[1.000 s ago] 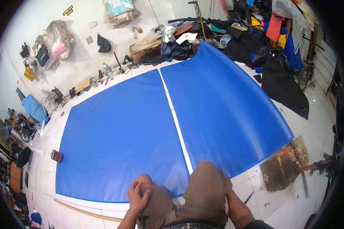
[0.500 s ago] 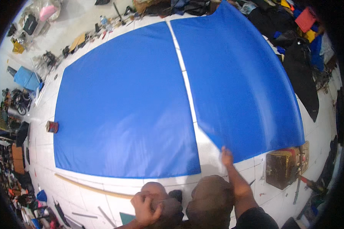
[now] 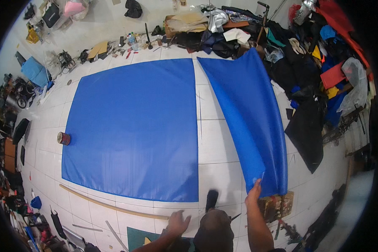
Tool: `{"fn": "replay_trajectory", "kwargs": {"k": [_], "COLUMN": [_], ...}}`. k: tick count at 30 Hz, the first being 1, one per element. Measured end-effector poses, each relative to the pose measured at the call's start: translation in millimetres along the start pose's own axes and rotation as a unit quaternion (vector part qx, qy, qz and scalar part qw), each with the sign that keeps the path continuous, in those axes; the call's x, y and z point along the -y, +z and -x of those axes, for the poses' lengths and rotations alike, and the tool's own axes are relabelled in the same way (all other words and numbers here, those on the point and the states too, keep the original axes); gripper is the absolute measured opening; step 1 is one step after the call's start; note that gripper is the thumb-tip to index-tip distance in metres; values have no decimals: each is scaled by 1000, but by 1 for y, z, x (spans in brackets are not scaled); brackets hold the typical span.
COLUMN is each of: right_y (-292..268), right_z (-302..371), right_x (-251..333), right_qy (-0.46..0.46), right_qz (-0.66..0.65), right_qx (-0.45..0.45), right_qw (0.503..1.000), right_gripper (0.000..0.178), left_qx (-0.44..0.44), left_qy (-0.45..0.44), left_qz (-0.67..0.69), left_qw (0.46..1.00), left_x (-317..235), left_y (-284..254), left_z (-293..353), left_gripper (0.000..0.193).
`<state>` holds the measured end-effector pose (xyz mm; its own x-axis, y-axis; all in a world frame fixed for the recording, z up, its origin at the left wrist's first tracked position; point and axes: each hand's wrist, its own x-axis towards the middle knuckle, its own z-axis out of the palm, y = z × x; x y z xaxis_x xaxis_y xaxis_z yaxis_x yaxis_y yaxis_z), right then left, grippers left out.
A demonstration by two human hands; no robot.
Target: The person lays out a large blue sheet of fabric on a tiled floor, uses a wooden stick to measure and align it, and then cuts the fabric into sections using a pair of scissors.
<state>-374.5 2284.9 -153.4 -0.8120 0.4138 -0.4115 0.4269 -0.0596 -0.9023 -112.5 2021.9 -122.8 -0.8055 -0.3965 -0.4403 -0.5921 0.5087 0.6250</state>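
My right hand is closed on the near corner of a narrower blue sheet. Its left side is lifted and curls over, showing a brighter blue underside, while the far end reaches toward the heaped cloth. A larger blue sheet lies flat on the tiles to the left, apart from the held one. My left hand holds nothing; its fingers are apart, near the end of a long wooden strip. On the left edge of the flat sheet stands a round tin.
A worn box stands beside my right forearm. A green mat lies under my left arm. Black cloth and mixed fabric scraps pile up on the right. Small bottles and tools line the far wall. My foot is on the white tiles.
My right hand has drawn the narrower sheet's corner up and rightward, folding its left side and widening the gap between the sheets. My left hand has left my knee. The view has shifted.
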Motion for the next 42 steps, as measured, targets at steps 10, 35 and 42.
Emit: {"fn": "replay_trajectory", "kwargs": {"k": [10,35,42], "right_y": [-11,239,353], "right_z": [84,-54,72], "right_x": [131,134,138], "right_qy": [-66,-250,-218], "right_qz": [314,849,863], "right_qx": [313,334,314], "right_qw": [894,324,330], "right_gripper": [51,26,26], "left_qx": [242,-237,-82], "left_qy": [5,-609,-679], "left_qz": [134,172,290], "left_qw": [961,737,669], "left_x": [-314,215,334], "left_y": [-34,-245,-319], "left_z": [-176,182,342], "left_gripper": [109,43,48]}}
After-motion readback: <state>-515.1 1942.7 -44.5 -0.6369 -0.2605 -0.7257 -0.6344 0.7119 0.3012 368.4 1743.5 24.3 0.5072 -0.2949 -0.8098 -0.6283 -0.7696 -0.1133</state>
